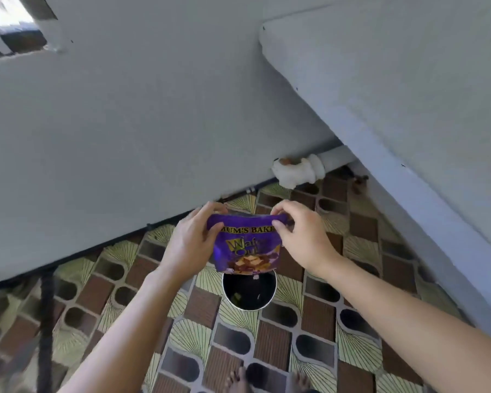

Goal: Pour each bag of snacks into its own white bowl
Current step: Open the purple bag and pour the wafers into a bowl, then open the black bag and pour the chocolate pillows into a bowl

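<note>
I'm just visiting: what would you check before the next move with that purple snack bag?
1. Both hands on the purple bag: ok. The left hand grips one top corner and the right hand pinches the other.
2. Bag over the round container: ok.
3. Bag top opened: cannot tell.
4. Bag tipped to pour: not ok, it hangs upright.
5. Container empty: not ok, something green lies in its dark inside.

Your bare feet (pixel 240 381) stand on the patterned floor (pixel 267 344); ahead sits a round, dark-lined bin (pixel 250 308), with a white pipe fitting (pixel 295 170) by the wall.
</note>
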`<state>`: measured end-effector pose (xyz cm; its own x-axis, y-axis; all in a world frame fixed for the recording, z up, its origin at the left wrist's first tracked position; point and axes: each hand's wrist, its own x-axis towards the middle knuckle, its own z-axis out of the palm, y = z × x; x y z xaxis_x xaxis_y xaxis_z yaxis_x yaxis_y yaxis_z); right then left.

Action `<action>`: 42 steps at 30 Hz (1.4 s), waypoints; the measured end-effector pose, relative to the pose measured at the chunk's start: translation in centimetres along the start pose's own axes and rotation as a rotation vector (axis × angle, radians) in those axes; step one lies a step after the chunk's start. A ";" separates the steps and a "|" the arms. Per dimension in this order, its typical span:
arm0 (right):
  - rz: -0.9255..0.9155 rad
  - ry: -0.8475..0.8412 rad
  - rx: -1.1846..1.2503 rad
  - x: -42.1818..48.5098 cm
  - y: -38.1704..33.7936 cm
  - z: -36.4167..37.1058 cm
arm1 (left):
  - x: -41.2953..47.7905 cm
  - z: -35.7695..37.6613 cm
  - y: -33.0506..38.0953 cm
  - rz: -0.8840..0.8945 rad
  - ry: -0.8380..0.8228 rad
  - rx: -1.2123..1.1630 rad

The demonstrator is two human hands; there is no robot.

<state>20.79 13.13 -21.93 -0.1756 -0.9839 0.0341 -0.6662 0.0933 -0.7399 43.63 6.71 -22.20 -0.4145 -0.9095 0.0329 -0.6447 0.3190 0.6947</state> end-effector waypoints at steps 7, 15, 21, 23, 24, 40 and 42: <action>0.058 -0.056 -0.024 0.6 14.5 12.7 | 0.1 13.8 -12.9 -0.043 -0.081 -0.047; 0.173 -0.231 -0.053 -0.4 24.4 20.8 | -1.2 23.7 -22.6 -0.150 -0.357 0.031; 0.133 -0.224 -0.036 0.8 17.4 14.0 | 1.0 18.0 -15.8 -0.118 -0.357 0.109; 0.098 -0.195 -0.035 1.5 12.7 9.3 | 2.8 13.2 -10.5 -0.060 -0.301 0.121; 0.082 -0.172 -0.035 1.7 10.1 6.6 | 3.7 10.6 -7.4 -0.033 -0.274 0.123; -0.005 0.340 -0.015 -2.8 -14.5 -30.3 | 7.9 -15.1 33.2 0.531 -0.062 0.111; 0.003 0.442 -0.003 -4.2 -13.8 -33.4 | 8.2 -14.3 36.6 0.599 -0.049 0.051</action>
<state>6.51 21.05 10.57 -0.4702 -0.8239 0.3162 -0.6670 0.0971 -0.7387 25.79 7.17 13.79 -0.7437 -0.5543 0.3738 -0.3194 0.7857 0.5298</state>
